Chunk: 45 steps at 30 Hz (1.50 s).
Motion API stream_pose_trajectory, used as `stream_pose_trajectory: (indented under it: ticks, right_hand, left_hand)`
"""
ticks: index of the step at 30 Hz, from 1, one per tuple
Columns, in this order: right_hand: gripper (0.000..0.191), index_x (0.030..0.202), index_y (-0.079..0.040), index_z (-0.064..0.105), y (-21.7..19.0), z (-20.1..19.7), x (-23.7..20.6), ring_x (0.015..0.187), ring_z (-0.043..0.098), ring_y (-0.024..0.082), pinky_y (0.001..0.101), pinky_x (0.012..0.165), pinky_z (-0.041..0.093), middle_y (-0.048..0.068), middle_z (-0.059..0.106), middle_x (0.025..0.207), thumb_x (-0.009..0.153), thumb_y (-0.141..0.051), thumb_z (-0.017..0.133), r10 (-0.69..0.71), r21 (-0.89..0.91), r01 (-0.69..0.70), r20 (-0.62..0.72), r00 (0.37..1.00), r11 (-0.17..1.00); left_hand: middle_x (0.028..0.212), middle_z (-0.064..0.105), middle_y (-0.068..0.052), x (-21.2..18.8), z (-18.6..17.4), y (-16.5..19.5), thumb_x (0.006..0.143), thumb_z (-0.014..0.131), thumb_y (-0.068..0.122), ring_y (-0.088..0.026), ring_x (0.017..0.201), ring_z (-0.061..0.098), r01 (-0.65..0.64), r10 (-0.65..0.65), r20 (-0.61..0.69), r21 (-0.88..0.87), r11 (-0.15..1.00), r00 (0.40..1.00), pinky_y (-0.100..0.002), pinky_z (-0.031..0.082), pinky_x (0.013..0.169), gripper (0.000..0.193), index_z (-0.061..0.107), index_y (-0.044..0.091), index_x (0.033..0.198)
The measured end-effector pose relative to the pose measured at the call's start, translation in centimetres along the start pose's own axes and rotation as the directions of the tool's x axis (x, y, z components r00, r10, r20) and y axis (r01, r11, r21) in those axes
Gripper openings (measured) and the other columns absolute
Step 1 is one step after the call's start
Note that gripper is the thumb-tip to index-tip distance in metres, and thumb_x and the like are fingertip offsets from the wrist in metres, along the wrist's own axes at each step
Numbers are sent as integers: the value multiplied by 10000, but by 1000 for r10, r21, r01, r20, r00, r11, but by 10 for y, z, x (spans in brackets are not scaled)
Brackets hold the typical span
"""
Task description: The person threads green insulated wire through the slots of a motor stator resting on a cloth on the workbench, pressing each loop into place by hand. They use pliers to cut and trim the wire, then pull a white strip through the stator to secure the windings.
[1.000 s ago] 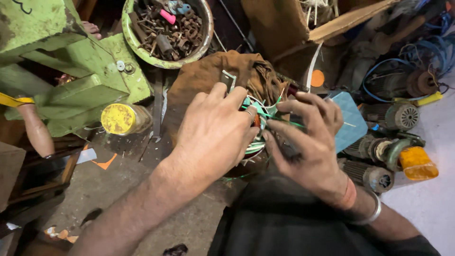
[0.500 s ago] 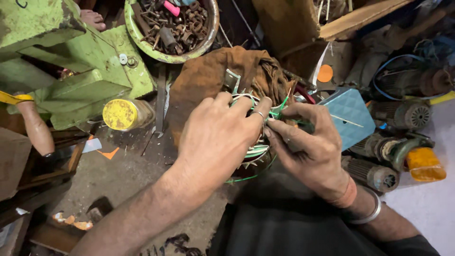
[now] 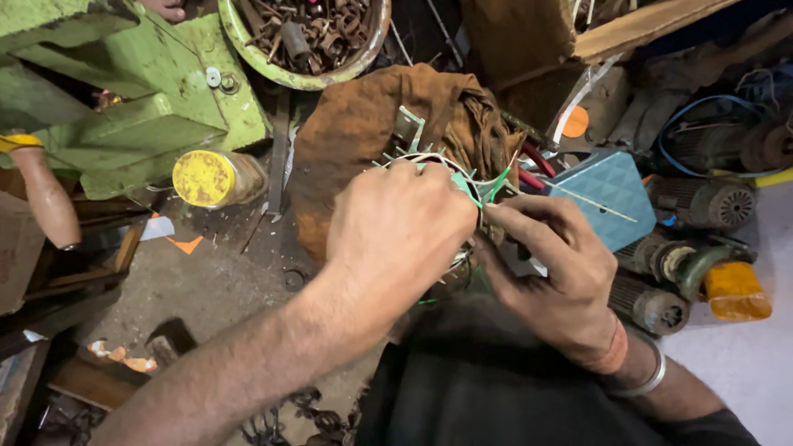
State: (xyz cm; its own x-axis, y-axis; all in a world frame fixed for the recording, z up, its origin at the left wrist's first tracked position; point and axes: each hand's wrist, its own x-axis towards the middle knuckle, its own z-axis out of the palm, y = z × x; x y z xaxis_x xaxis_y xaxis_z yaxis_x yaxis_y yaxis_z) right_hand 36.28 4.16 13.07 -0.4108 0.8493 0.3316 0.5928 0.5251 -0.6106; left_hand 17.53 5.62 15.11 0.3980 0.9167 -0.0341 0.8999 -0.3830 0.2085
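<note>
2 hands meet at the centre of the head view, but the biggest thing in sight is the green machine [image 3: 124, 99], filling the 10 o'clock corner. At 12 o'clock sits a round bowl [image 3: 239, 33] with a green rim, full of rusty scrap. Below it, spreading from the centre toward 12 o'clock, lies a brown cloth [image 3: 355, 124], bunched and folded. At 3 o'clock several old motors [image 3: 702, 202] lie close together, with a blue textured box [image 3: 611, 194] just beside them toward the centre. A yellow-lidded jar [image 3: 206, 177] lies on its side at 9 o'clock, touching the foot of the green machine.

The left hand [image 3: 396, 235] comes in from 7 o'clock and lies curled over the top of a wire coil [image 3: 462, 177], its fingers bent down around the coil's near edge so that most of the coil is hidden beneath it. The coil sits at the centre, against the brown cloth, with thin green strips [image 3: 496, 183] sticking out around its rim. The right hand [image 3: 553, 272] comes in from 5 o'clock, a metal bangle on its wrist; its thumb and forefinger are pressed together at the coil's 3 o'clock edge, pinching something fine there, though whether wire or strip cannot be told.
</note>
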Motion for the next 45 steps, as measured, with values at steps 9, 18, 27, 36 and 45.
stream_pose_trajectory:
  ticks: [9,18,27,36,45]
  right_hand:
    - [286,1056,-37,735,7,3,-2,893,715,264,339,784,576,116,706,1042,794,7,842,-59,-19,60,55,997,998]
    - [380,1082,0,722,17,-1,-17,919,735,270,337,796,587,127,719,1064,718,19,828,-48,35,46,54,997,998]
    - [621,1295,29,587,15,-7,-34,1086,711,351,391,930,585,235,653,1261,767,-93,890,-142,165,122,115,983,979]
    - [500,1260,1,637,17,-8,-38,960,712,259,338,832,586,174,663,1165,800,-6,835,-24,141,6,126,992,990]
    - [454,1236,20,633,19,-5,-38,902,738,199,284,783,598,164,714,1124,819,5,815,3,350,-54,145,989,935]
  left_hand:
    - [767,728,-105,7,-3,1,796,697,168,-284,765,752,-4,7,57,-52,999,998,-402,585,566,100,753,112,735]
    - [971,728,-307,0,-7,22,710,686,188,-437,939,743,-56,51,30,236,970,998,-335,589,499,208,786,35,811]
    - [976,636,-128,-5,-20,29,686,694,306,-378,1030,621,2,-29,129,204,979,991,-376,500,680,215,776,109,708]
    - [1083,593,-79,-15,-22,25,710,674,281,-261,1090,547,-10,4,33,208,978,999,-430,462,820,201,763,101,719]
    - [1056,583,-103,-14,-23,7,751,676,298,-281,1075,542,-159,156,93,22,987,983,-422,461,858,255,735,73,647]
